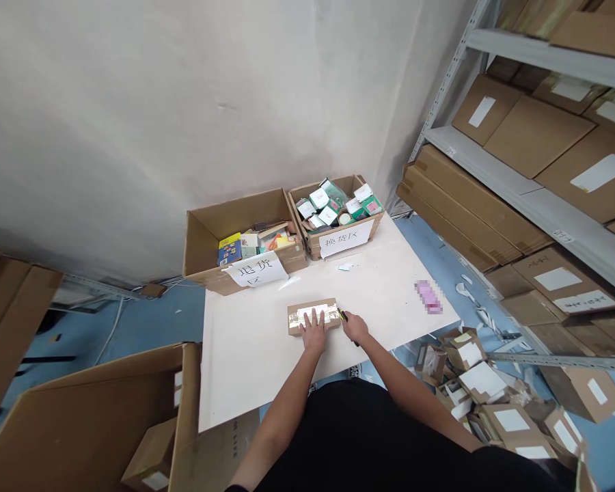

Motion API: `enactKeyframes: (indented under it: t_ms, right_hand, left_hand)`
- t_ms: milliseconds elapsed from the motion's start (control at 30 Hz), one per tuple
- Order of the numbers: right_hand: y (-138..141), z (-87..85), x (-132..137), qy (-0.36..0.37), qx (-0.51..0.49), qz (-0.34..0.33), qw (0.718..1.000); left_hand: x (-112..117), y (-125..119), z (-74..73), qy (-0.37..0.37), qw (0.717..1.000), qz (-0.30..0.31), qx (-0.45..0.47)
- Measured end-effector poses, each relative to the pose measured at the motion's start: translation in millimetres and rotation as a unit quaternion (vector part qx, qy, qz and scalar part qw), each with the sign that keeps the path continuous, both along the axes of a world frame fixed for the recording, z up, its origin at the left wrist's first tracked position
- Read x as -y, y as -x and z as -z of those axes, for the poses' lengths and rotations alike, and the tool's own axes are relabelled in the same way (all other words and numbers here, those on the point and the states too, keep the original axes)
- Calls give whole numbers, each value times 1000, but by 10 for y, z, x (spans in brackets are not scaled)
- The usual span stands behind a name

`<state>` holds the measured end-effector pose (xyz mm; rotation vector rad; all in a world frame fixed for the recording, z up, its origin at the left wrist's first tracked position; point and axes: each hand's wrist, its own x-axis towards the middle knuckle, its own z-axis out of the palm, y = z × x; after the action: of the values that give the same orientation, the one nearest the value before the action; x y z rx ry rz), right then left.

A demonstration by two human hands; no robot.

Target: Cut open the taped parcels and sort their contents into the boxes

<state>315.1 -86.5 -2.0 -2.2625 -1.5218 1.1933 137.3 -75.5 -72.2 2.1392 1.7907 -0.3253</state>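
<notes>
A small flat cardboard parcel [312, 315] with a white label lies on the white table [266, 355]. My left hand [314, 331] rests flat on the parcel's near edge, fingers spread. At the parcel's right end, my right hand [355, 326] is closed round a dark tool with a yellow-green tip [343, 315], whose tip touches the parcel.
Two open cartons with paper signs stand at the table's far edge: the left carton [205, 236] and the right carton [361, 236], both holding small boxes. A pink item [428, 296] lies on the right. A large carton [92, 417] stands at left. Opened parcels [492, 389] litter the floor under shelving [538, 198].
</notes>
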Motion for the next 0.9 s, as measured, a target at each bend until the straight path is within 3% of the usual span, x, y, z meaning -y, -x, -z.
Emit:
enactKeyframes:
  t_ms: [500, 600, 700, 800, 900]
  right_hand:
    - [-11, 3, 229, 4, 2, 0, 1000]
    - [-33, 8, 283, 24, -30, 19, 999]
    - [-16, 69, 384, 2, -60, 96, 994]
    - [68, 183, 449, -4, -82, 179, 980]
    - [189, 314, 363, 9, -115, 204, 972]
  left_hand:
    - [-3, -16, -13, 0, 1000, 0, 0]
    - [-51, -27, -120, 10, 1000, 3, 2]
    - [-234, 25, -292, 14, 999, 17, 26]
    - [-493, 198, -453, -7, 998, 35, 61]
    - [-651, 453, -521, 5, 999, 15, 50]
